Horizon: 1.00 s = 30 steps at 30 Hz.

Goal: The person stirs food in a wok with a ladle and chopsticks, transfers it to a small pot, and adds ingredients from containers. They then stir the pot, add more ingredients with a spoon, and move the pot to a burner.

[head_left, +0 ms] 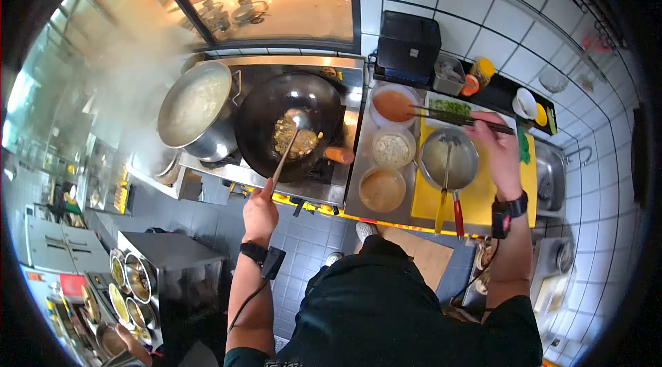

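Landmark: wok (310, 95), on stove (325, 192); food (281, 138) and ladle (301, 117) head within. Immediately left of wok: large pot (222, 134). Behind wok: window (276, 19). Right of wok: counter (365, 210), bearing a front-to-back row of three bowls (394, 149). Farther right of wok: cutting board (424, 210) with saucepan (458, 170) on it. Rightmost from wok: sink (546, 188). Behind and right of wok: box-shaped unit (408, 43).

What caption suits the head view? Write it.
Left hand holds a ladle in a wok; right hand holds dark chopsticks over the counter.
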### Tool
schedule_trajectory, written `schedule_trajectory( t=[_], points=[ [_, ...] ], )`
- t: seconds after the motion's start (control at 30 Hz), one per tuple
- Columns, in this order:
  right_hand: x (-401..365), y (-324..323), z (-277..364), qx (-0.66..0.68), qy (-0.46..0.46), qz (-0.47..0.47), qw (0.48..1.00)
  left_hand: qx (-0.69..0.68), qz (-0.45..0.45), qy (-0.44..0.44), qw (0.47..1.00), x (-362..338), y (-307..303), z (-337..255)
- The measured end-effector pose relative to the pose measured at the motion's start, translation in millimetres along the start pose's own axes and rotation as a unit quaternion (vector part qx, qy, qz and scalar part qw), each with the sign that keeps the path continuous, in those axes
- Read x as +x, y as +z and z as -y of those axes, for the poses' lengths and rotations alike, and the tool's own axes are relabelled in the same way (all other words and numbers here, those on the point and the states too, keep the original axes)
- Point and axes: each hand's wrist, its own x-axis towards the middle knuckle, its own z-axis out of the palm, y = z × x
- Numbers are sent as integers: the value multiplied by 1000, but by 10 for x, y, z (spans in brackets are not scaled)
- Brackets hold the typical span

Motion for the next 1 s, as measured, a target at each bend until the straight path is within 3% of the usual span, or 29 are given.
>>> schedule_trajectory(
  t=[0.17, 0.23, 0.3, 0.37, 0.43, 0.47, 0.57, 0.6, 0.73, 0.83, 0.9, 1.0],
  points=[
    [654, 648, -301, -32, -7, 175, 984, -41, -41, -91, 994, -190, -60, -125],
    [817, 957, -536, -52, -75, 211, 973, -44, -30, -128, 990, -266, -15, -197],
    [941, 1196, -647, -96, -98, 237, 962, -220, -33, -189, 956, -328, 43, -234],
    [1079, 1371, -750, -130, -159, 217, 954, -219, -37, -211, 952, -437, -14, -296],
    [1175, 1506, -662, -96, -122, 170, 973, -328, -41, -257, 908, -560, -147, -429],
    [1278, 1568, -758, -96, -153, 167, 969, -421, -29, -296, 857, -629, -259, -542],
    [1492, 1837, -876, -13, -98, 198, 975, -458, -25, -340, 821, -734, -407, -733],
    [1547, 1927, -855, -26, -134, 213, 967, -380, -68, -277, 880, -852, -144, -497],
    [1657, 2339, -879, 24, -66, 302, 951, -374, -89, -289, 877, -883, -191, -555],
    [1732, 2641, -915, -28, -83, 362, 928, -376, -96, -301, 871, -971, -231, -539],
    [1732, 2829, -943, 15, -73, 384, 920, -405, -95, -328, 848, -1037, -267, -550],
    [1743, 3071, -882, -43, -147, 427, 891, -412, -85, -355, 835, -1129, -276, -551]
  ],
)
